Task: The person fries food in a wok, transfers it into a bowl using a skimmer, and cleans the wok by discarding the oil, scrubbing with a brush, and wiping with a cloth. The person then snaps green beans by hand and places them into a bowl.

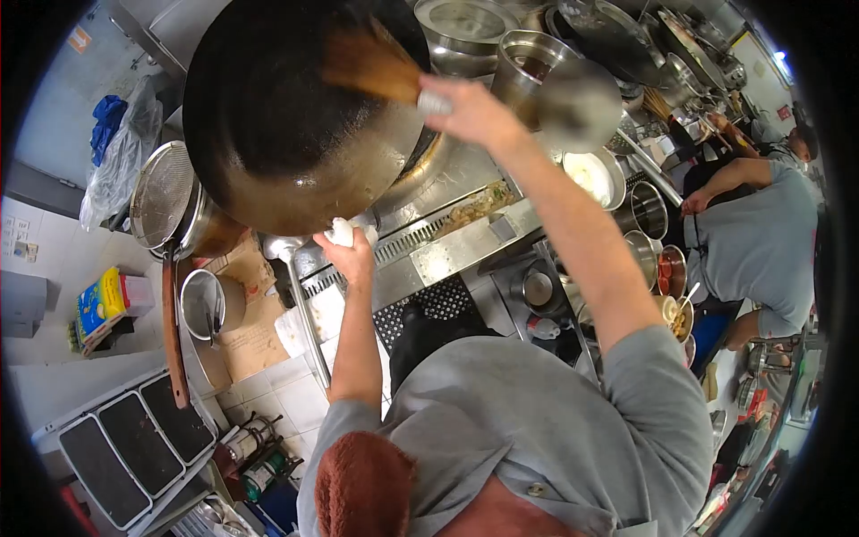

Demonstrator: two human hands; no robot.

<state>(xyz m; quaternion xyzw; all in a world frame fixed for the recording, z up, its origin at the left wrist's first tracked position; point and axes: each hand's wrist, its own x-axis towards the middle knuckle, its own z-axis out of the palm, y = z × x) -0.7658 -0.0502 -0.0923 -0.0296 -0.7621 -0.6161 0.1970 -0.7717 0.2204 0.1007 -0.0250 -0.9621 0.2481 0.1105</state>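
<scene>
A large black wok (295, 116) is tilted up over the stove, its dark inner face turned toward me. My right hand (470, 107) is closed around the pale-wrapped end of a wok brush (376, 64), whose bristles are blurred by motion against the wok's inside. At the wok's near edge, my left hand (351, 255) grips a white cloth (342, 232) pressed to the rim. Beneath that hand, a long-handled ladle (291, 246) rests with its bowl on the stove's front edge.
A wire strainer (164, 192) lies on a pot at left, above a steel pot (213, 304). Steel pots (528, 67) stand behind the stove (438, 259). Several containers (671, 268) line the right side, where another person (756, 233) stands. A drain grate (407, 248) runs along the front.
</scene>
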